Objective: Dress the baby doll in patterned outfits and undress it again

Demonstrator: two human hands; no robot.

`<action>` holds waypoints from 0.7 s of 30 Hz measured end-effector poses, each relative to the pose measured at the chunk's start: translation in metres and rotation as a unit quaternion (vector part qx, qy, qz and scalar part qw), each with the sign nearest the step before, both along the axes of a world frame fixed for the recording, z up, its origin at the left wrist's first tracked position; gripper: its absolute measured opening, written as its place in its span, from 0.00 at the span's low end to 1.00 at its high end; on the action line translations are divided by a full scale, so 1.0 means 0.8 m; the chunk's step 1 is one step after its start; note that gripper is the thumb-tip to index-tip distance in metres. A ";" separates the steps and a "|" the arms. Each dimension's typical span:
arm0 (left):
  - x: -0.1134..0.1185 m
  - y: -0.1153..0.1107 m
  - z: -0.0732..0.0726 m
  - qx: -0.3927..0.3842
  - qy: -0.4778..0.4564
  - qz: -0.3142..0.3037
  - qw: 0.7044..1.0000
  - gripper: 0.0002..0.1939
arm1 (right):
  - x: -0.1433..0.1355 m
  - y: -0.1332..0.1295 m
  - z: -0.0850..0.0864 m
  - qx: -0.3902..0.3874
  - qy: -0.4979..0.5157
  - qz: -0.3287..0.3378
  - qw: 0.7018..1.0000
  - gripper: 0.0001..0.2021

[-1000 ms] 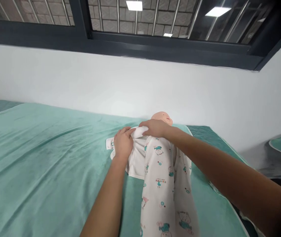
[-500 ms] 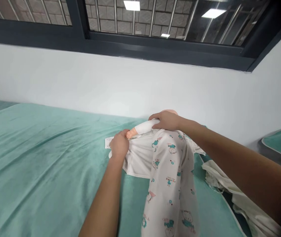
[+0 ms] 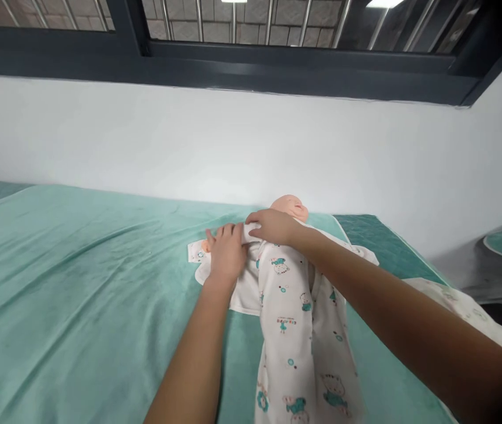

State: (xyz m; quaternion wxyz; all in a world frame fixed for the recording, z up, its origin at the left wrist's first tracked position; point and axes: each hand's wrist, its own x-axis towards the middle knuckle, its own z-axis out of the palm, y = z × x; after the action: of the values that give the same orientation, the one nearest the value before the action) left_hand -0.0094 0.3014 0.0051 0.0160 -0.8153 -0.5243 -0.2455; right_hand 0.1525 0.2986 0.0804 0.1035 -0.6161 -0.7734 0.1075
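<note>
A baby doll lies on the green blanket, its bald head (image 3: 289, 206) near the wall. White clothing printed with small bears (image 3: 288, 330) covers its body and trails toward me. My left hand (image 3: 228, 250) is closed round the doll's white-sleeved arm, close to the doll's hand (image 3: 206, 246). Higher on the same arm, my right hand (image 3: 272, 226) grips the white sleeve (image 3: 251, 232) near the shoulder. A printed cuff (image 3: 195, 252) lies flat on the blanket left of my left hand.
The green blanket (image 3: 78, 282) spreads widely to the left. A white wall (image 3: 166, 141) and dark window frame (image 3: 242, 68) stand behind. At right lie more printed white cloth (image 3: 462, 303) and a darker green cover (image 3: 378, 241).
My left hand has moved right, up the doll's arm, and my right hand has shifted left. The doll's head now shows more, and the printed cloth at right looks spread out.
</note>
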 end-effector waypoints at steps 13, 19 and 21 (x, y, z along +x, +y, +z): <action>-0.003 0.002 -0.003 0.019 0.000 0.089 0.996 0.21 | 0.109 -0.111 -0.112 0.251 0.223 -0.293 0.895 0.19; 0.001 -0.004 0.001 0.006 0.003 0.079 0.997 0.24 | 0.131 -0.108 -0.135 0.283 0.106 -0.295 0.906 0.20; 0.004 -0.013 0.008 0.022 -0.048 0.048 0.997 0.23 | 0.146 -0.110 -0.134 0.294 0.119 -0.353 0.880 0.20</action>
State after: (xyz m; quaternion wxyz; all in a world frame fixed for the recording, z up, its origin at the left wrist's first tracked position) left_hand -0.0061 0.2910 0.0114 0.0207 -0.7761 -0.5571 -0.2947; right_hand 0.2690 0.2108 -0.0267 0.4021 -0.7720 -0.4828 -0.0962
